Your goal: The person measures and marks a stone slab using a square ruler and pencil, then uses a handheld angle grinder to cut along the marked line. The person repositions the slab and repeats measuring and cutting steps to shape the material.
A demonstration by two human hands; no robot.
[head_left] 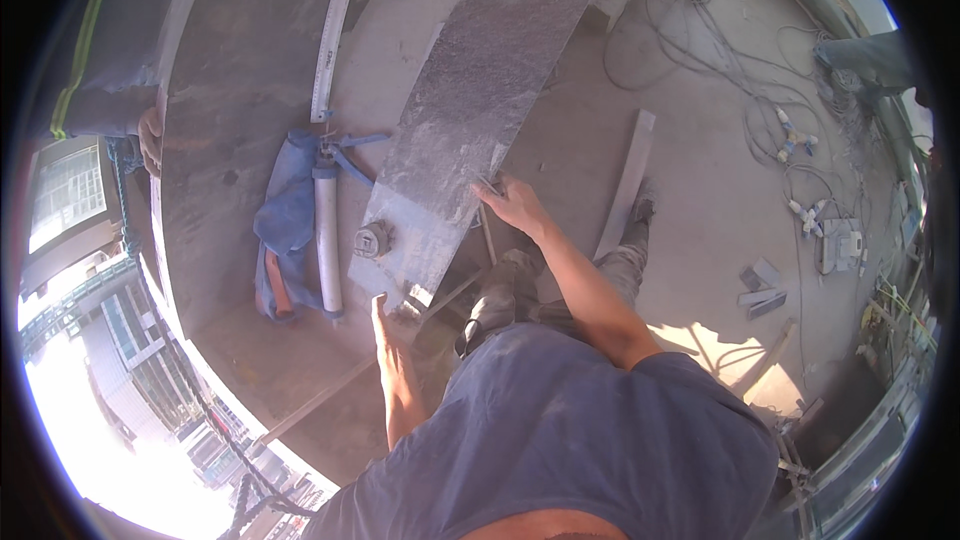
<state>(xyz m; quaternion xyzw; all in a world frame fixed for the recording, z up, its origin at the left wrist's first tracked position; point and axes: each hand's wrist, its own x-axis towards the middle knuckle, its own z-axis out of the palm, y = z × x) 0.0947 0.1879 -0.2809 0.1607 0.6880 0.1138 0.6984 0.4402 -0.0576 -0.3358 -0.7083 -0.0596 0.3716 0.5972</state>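
Observation:
A long grey stone slab stretches away from me, its near end pale and dusty. At its right edge, my right hand is closed, with a small dark piece at the fingertips; its kind is unclear. My left hand is beside the slab's near-left corner, seen edge-on with a digit stretched out, and apparently holding nothing. A round tape measure rests on the slab's near end. To its left lie a caulking gun with a silver barrel and a blue cloth bag.
A white carpenter's square lies beyond the caulking gun. Cables with plugs cross the floor on the right. A narrow board lies near my foot, and small offcuts farther right. Another person's hand is at the far-left edge.

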